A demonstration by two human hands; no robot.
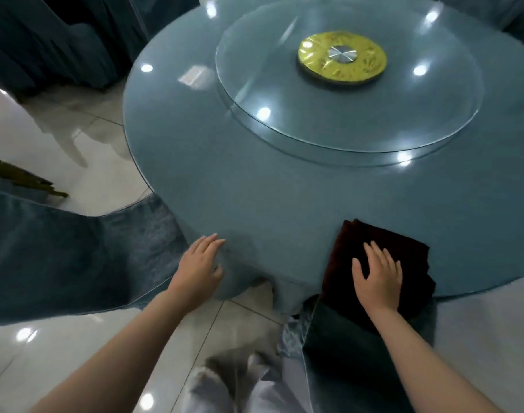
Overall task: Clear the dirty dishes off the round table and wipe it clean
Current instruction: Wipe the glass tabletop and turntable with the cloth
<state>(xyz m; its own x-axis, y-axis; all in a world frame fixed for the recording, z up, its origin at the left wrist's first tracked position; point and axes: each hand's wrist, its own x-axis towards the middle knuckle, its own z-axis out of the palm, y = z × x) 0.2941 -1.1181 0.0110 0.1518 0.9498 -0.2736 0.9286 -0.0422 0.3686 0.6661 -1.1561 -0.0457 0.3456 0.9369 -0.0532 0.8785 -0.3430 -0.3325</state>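
A dark maroon folded cloth [377, 263] is pressed flat under the right hand [378, 281], fingers straight, at lower right on the round blue-grey glass-topped table [225, 162]. The table edge is touched by the open left hand [199, 269], nothing held.

There was only one view, from a wide-angle camera worn on the person's head. It looked forward and steeply down from above the near edge of the round table [201, 162], close enough that both forearms ran in from the bottom of the frame. The lens bent the table's rim into a strong curve. The glass turntable [404, 114] sat toward the upper right, and floor tiles [85, 347] showed below.
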